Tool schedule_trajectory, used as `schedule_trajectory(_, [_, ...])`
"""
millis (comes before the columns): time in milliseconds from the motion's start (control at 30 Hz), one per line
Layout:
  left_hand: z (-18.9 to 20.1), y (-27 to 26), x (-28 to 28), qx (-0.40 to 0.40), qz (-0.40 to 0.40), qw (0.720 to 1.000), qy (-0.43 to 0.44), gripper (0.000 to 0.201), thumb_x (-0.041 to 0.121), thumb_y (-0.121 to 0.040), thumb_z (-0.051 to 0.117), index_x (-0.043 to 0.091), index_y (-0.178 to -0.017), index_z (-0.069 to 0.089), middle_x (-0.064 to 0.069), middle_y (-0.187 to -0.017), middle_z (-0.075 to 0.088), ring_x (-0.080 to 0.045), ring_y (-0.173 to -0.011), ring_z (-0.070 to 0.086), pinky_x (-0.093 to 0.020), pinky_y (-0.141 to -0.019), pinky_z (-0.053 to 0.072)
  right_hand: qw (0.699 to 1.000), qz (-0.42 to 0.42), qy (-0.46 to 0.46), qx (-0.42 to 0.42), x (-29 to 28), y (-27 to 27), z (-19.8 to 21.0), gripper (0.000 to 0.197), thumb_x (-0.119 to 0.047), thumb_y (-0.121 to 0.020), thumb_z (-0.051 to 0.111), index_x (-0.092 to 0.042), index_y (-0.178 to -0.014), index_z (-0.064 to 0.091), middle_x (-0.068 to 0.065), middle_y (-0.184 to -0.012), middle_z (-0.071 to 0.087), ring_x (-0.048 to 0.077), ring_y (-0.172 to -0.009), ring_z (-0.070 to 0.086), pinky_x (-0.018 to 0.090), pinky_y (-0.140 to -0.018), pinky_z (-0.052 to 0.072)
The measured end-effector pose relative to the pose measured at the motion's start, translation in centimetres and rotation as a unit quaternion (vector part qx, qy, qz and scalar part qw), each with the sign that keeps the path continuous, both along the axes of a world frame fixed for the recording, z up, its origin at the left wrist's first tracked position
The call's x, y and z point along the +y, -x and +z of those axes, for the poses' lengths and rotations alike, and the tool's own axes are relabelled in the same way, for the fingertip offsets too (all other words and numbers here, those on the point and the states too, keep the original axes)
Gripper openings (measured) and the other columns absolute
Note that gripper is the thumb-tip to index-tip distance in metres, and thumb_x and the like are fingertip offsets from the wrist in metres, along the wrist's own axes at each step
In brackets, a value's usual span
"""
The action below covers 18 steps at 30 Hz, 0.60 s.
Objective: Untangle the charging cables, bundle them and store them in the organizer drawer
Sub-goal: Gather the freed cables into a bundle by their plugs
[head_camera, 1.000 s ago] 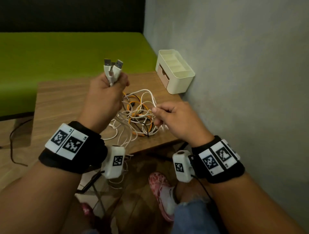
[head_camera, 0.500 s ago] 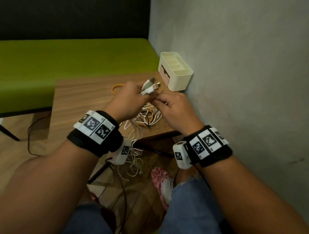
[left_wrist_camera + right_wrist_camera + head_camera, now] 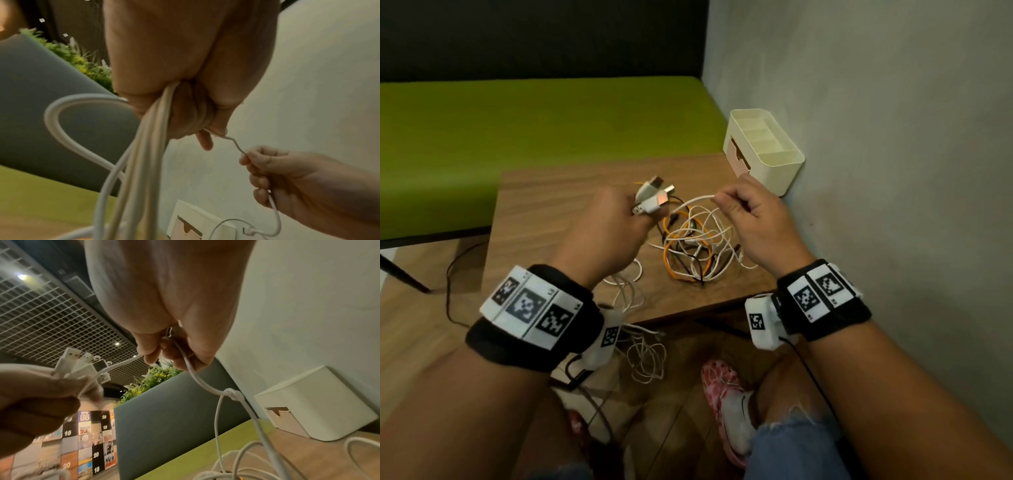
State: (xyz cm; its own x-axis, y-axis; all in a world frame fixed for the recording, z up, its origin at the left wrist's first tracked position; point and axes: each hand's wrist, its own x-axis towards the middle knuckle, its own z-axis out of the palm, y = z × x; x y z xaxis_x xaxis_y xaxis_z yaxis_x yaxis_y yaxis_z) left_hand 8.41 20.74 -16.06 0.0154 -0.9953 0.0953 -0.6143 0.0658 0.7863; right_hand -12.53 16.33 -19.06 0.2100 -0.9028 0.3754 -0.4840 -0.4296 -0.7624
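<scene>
- several usb plugs (image 3: 650, 198) stand fanned out of the left hand (image 3: 613, 233), whose fingers are curled tight round the gathered white cords; the left wrist view shows those cords hanging straight down out of the fist.
- one thin white cable (image 3: 697, 200) runs from the left fist across to the right hand (image 3: 756, 222), pinched between thumb and forefinger with the other fingers curled round it below.
- most of the work is still ahead, by my reading: the tangle (image 3: 697, 246) of white, orange and black leads lies on the wooden table (image 3: 551, 212) between the hands, nothing is bundled, and the organizer (image 3: 763, 154) waits at the far corner against the wall, its pinkish drawer front closed.
- to do this step well, keep the plugs locked in the left fist as the anchor and let the right fingers slide along the one cable, following it into the pile rather than hauling on it.
- one small knot (image 3: 232, 393) shows just below the right hand in the right wrist view; pulling would likely cinch it, so slacken it and feed the free end back through.
- some white loops hang off the near table edge toward the floor; lift them up, since their weight may drag on the pile.
- cords look smooth, round and springy, holding their curls; the plugs are hard, flat-sided, with metal tips; the organizer is matte cream plastic with rounded corners and open compartments on top.
</scene>
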Motion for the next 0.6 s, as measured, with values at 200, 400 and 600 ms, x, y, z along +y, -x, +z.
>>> schedule_trajectory(200, [1.0,0.2,0.2,-0.119,-0.012,0.993,0.012,0.025,0.028,-0.094,0.061,0.022,-0.070,0.056,0.000,-0.058,0.052,-0.020,-0.053,0.046,-0.033,-0.051,0.032,0.995,0.015,0.055,0.079,-0.7,-0.3,-0.8,0.014,-0.020,-0.094,0.064,-0.009,-0.092,0.072,0.007,-0.085,0.057,0.016,-0.075,0.053,0.031,-0.066,0.044])
schedule_trajectory(400, [1.7,1.4,1.1,-0.057,-0.040,0.997,0.016,0.025,0.029,-0.093,0.063,0.020,-0.070,0.057,-0.002,-0.057,0.052,-0.018,-0.051,0.044,-0.034,-0.051,0.035,0.989,0.042,0.105,0.096,0.5,-0.5,-0.3,0.012,-0.015,-0.090,0.067,-0.006,-0.093,0.074,-0.009,-0.079,0.047,0.005,-0.068,0.045,0.021,-0.062,0.037])
schedule_trajectory(600, [0.6,1.8,1.5,-0.049,-0.071,0.994,0.070,0.025,0.032,-0.090,0.056,0.016,-0.071,0.060,-0.007,-0.062,0.056,-0.023,-0.057,0.051,-0.050,-0.055,0.042,0.991,0.079,0.090,0.058,2.5,-1.0,2.1,0.006,-0.016,-0.094,0.063,-0.014,-0.091,0.068,-0.018,-0.077,0.045,-0.002,-0.069,0.046,0.016,-0.060,0.033])
